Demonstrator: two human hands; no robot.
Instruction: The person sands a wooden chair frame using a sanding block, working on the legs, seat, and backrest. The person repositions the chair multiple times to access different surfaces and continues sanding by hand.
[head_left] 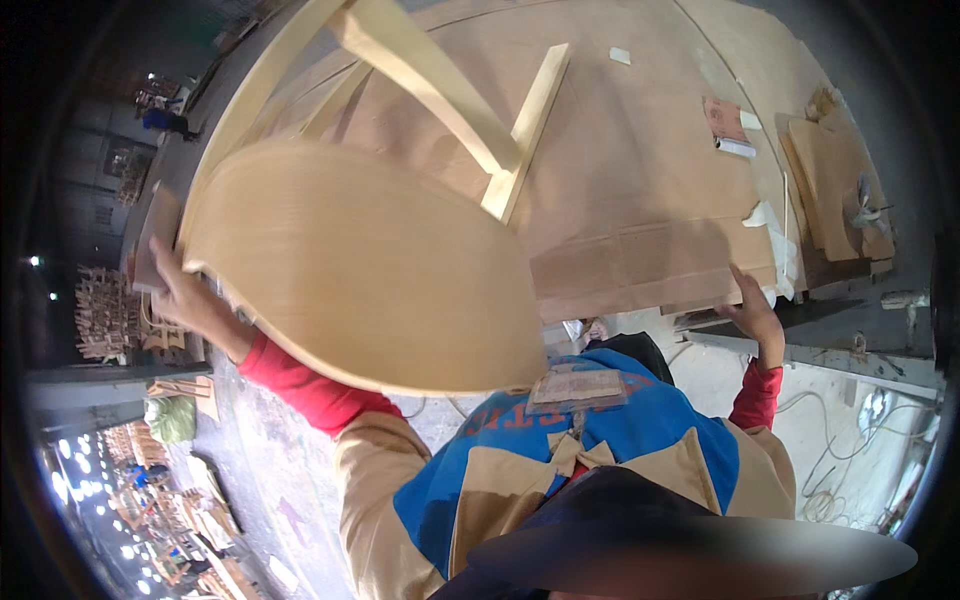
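A pale wooden chair [370,270] lies tipped on a cardboard-covered worktable [640,170]. Its broad rounded seat faces me, and its legs and rails stretch away toward the far side. At the seat's left edge, my left hand [185,300] is closed around a brown flat pad [157,235], perhaps a sanding block. Whether the pad touches the chair's frame I cannot tell. Over at the table's near right edge, my right hand [754,312] is beside the cardboard with its fingers apart and nothing visible in them.
A reddish sheet [724,120] and a small white roll [735,148] lie on the right of the table. Brown boards [820,190] are stacked beyond them. Cables [825,490] trail over the floor at right. Stacked wooden parts [105,310] stand at far left.
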